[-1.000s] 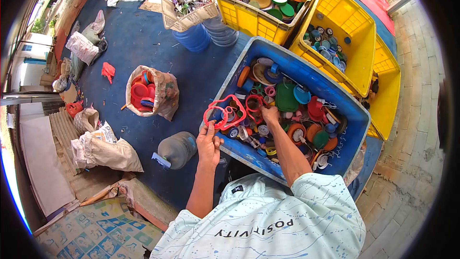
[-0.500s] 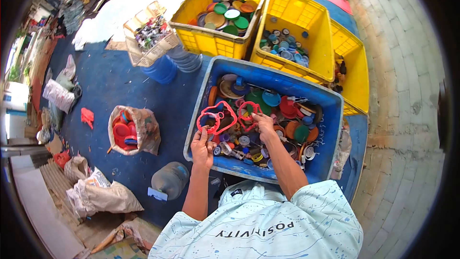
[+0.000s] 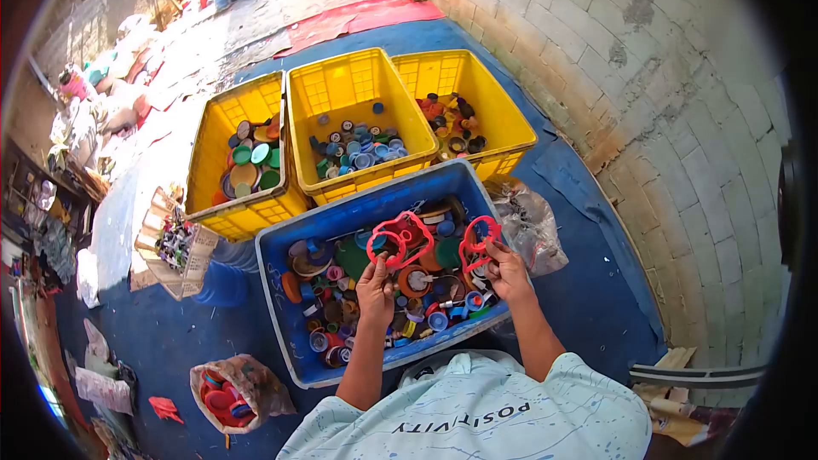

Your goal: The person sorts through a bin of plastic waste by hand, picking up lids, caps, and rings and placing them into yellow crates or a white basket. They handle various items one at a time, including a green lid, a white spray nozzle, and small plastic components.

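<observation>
My left hand (image 3: 375,291) is closed on red wavy-edged plastic rings (image 3: 412,233), which overlap each other. To its right, my right hand (image 3: 509,273) pinches another red plastic ring (image 3: 471,247) of similar shape. Both hands are over a blue crate (image 3: 274,324), with the rings raised in front of the fingers. Inside that crate lies a mix of plastic lids and caps in many colours, among them a blue cap (image 3: 437,321) and a large green lid (image 3: 351,257).
Behind the blue crate stand three yellow crates (image 3: 362,185) with sorted caps and lids. At left are a beige basket (image 3: 198,255) and a sack (image 3: 266,385) with red lids. A clear plastic bag (image 3: 532,230) lies by the crate, near the block wall (image 3: 596,43).
The view has swung to the right, so crates and sack appear further left. My hands have moved apart, each still holding red plastic rings.
</observation>
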Action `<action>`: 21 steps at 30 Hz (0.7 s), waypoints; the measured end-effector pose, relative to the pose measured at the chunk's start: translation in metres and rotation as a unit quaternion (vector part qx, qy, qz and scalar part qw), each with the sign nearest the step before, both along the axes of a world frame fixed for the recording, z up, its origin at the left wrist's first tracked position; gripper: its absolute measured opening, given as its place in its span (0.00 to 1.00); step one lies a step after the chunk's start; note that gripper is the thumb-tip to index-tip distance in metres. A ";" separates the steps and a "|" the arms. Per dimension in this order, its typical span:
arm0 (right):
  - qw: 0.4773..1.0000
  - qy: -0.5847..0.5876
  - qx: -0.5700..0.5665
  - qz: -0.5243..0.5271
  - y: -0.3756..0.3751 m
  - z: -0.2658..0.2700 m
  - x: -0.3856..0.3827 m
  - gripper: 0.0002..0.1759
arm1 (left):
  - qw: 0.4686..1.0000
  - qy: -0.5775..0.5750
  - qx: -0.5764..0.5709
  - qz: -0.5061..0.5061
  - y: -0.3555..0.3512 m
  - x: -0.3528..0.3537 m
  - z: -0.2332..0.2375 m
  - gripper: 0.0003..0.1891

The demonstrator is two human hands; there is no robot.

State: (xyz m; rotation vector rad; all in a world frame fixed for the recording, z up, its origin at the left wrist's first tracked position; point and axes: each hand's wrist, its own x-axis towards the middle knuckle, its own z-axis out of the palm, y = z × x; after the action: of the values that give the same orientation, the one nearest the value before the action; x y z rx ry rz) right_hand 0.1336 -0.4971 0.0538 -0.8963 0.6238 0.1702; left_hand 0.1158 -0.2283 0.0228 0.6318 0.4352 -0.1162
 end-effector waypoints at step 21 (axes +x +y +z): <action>0.993 0.033 0.076 -0.086 -0.262 -0.059 0.075 0.08 | 0.996 0.082 0.012 0.019 -0.295 0.089 0.001 0.10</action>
State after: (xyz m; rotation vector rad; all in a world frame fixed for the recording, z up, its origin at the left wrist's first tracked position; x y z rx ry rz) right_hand 0.2085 -0.7592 -0.0056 -0.6891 0.7366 0.0914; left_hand 0.2050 -0.5235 0.0239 0.6398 0.6077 -0.1280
